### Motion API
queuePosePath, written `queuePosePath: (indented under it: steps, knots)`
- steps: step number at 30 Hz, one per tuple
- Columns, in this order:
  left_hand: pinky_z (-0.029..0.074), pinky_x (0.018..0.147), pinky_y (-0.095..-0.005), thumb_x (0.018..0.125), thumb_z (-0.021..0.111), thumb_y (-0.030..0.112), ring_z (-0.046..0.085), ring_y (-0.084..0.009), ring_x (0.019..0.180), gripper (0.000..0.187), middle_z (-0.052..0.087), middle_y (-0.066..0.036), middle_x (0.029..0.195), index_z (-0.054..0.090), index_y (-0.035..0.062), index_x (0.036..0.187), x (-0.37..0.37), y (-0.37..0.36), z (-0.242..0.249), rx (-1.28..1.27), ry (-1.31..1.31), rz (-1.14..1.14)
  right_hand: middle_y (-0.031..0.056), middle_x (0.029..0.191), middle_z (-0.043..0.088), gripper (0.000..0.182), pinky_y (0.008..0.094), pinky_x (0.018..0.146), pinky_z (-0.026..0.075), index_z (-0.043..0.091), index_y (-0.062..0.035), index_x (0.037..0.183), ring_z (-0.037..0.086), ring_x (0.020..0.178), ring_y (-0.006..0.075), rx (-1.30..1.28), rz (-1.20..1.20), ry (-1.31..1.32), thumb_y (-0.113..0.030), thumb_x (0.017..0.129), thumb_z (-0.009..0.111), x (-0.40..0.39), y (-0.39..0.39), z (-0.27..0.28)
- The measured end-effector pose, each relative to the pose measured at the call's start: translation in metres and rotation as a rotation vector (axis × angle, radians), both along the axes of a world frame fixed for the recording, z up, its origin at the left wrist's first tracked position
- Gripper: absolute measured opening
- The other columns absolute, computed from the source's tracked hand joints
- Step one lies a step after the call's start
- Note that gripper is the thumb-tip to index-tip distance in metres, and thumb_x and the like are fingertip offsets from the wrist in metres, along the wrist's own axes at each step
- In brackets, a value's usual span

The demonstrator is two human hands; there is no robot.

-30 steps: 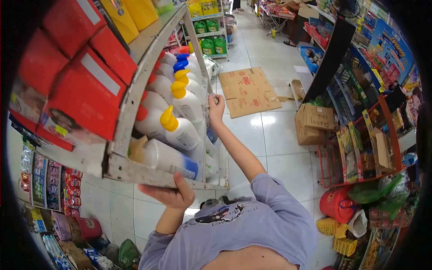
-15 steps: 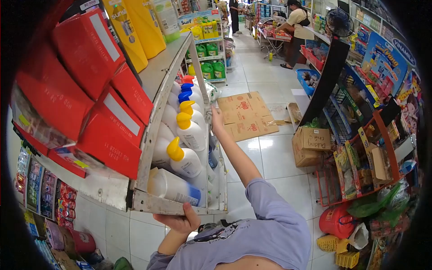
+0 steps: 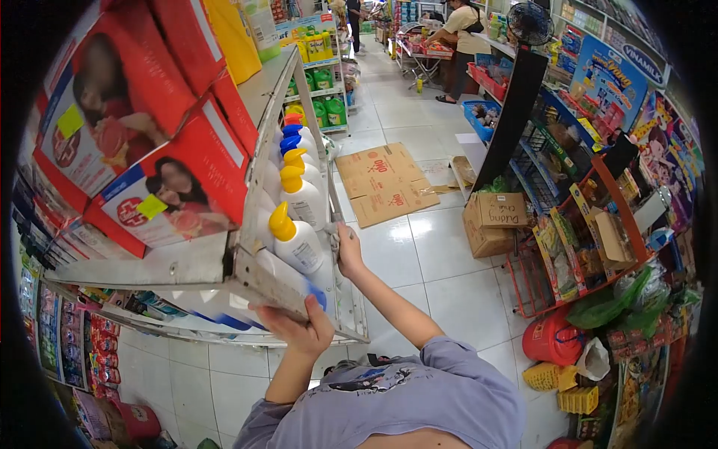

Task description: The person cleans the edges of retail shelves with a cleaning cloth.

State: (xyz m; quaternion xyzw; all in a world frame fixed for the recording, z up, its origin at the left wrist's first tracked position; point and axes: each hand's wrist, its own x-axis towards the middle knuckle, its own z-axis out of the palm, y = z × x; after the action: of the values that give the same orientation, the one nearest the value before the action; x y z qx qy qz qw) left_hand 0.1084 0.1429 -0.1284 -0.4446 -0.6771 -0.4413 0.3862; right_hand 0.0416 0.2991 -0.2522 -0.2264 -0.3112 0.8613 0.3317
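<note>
My left hand (image 3: 303, 329) grips the lower front corner of the white metal shelf (image 3: 262, 288), its fingers wrapped under the edge. Along the shelf's right side, my right hand (image 3: 348, 251) is closed on a greyish cloth (image 3: 340, 238) pressed near the edge. Between the hands stand white bottles (image 3: 303, 251) with yellow, blue and red pump tops. Closest to my left hand, a white and blue bottle (image 3: 288, 280) is tilted on its side. Red boxes (image 3: 176, 198) with pictures on them are stacked on the upper shelf.
A flattened cardboard sheet (image 3: 385, 183) lies on the tiled floor ahead. To the right are a cardboard box (image 3: 490, 224), a black fan (image 3: 529, 24), a red rack (image 3: 531, 280) and a red bucket (image 3: 550, 340). A person (image 3: 465, 45) bends over a cart farther back.
My right hand has moved down along the shelf side, closer to me. The view has shifted, and the fronts of the red boxes now show. My left hand stays at the shelf corner.
</note>
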Motion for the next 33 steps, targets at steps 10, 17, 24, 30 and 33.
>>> queuePosePath:
  steps: [10, 17, 24, 30, 33]
  knots:
    - [0.011, 0.094, -0.0427, 0.076, 0.045, 0.003, 0.013, -0.0385, 0.117, 0.064, 0.009, -0.026, 0.126, 0.004, -0.0056, 0.124, 0.001, 0.005, 0.006, 0.009, 0.086, 0.077, 0.0002, 0.072, 0.049, 0.019, 0.0189, 0.054, 0.035, 0.048, -0.0069, 0.085, 0.043, 0.065, 0.006, 0.034, 0.01, -0.014, -0.025, 0.08, 0.049, 0.089, -0.083, -0.007]
    - [0.006, 0.095, -0.0467, 0.073, 0.049, 0.007, 0.019, -0.0433, 0.115, 0.06, 0.02, -0.032, 0.121, 0.016, -0.0058, 0.123, -0.001, 0.01, 0.009, 0.107, 0.124, 0.032, -0.0011, 0.065, 0.044, 0.016, 0.0185, 0.055, 0.032, 0.045, -0.0038, 0.081, 0.039, 0.061, 0.0058, 0.311, -0.115, -0.109, -0.017, 0.078, 0.052, 0.105, -0.096, 0.01]
    - [0.007, 0.096, -0.0435, 0.075, 0.047, 0.006, 0.02, -0.0409, 0.115, 0.056, 0.023, -0.031, 0.121, 0.019, -0.0058, 0.122, -0.001, 0.011, 0.015, 0.116, 0.167, 0.03, 0.006, 0.075, 0.046, 0.018, 0.0233, 0.068, 0.033, 0.043, 0.0002, 0.082, 0.041, 0.072, 0.0126, 0.862, -0.489, -0.136, -0.015, 0.077, 0.052, 0.045, -0.048, 0.019]
    - [0.007, 0.095, -0.0438, 0.074, 0.048, 0.004, 0.018, -0.0401, 0.116, 0.059, 0.019, -0.03, 0.123, 0.016, -0.006, 0.122, -0.002, 0.01, 0.014, 0.101, 0.177, 0.03, 0.0073, 0.076, 0.047, 0.019, 0.024, 0.064, 0.036, 0.045, -0.0016, 0.081, 0.044, 0.068, 0.0137, 0.407, -0.405, -0.104, -0.021, 0.08, 0.048, 0.015, -0.021, 0.005]
    - [0.007, 0.095, -0.0459, 0.073, 0.048, 0.003, 0.015, -0.042, 0.116, 0.061, 0.015, -0.031, 0.124, 0.013, -0.0075, 0.123, -0.001, 0.01, 0.013, 0.07, 0.178, 0.032, 0.0097, 0.087, 0.051, 0.025, 0.0273, 0.065, 0.042, 0.047, -0.0022, 0.092, 0.05, 0.075, 0.016, 0.096, -0.145, -0.084, -0.025, 0.082, 0.044, 0.017, -0.022, -0.007]
